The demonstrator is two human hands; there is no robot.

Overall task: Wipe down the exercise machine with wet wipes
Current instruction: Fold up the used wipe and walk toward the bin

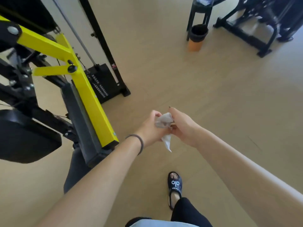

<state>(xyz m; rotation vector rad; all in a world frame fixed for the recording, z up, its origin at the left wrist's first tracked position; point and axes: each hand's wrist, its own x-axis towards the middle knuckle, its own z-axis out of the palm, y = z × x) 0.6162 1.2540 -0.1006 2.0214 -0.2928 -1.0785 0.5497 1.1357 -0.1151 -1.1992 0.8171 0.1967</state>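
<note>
both hands meet over the floor, just right of the exercise machine's yellow beam, and between them is a crumpled wet wipe — greyish where it is bunched on top, with a white tail hanging below. the left hand has its fingers curled round the wad, a dark band on its wrist. the right hand pinches the wipe's other side; its fingertips are mostly hidden behind the wipe. the exercise machine — yellow and black frame, black pad, weight stack further back — stands to the left of the hands, not touched by them. far beyond the hands, a black stool stands with an orange-bottomed bin beneath it. below the hands, a foot in a black sandal is on the floor.
</note>
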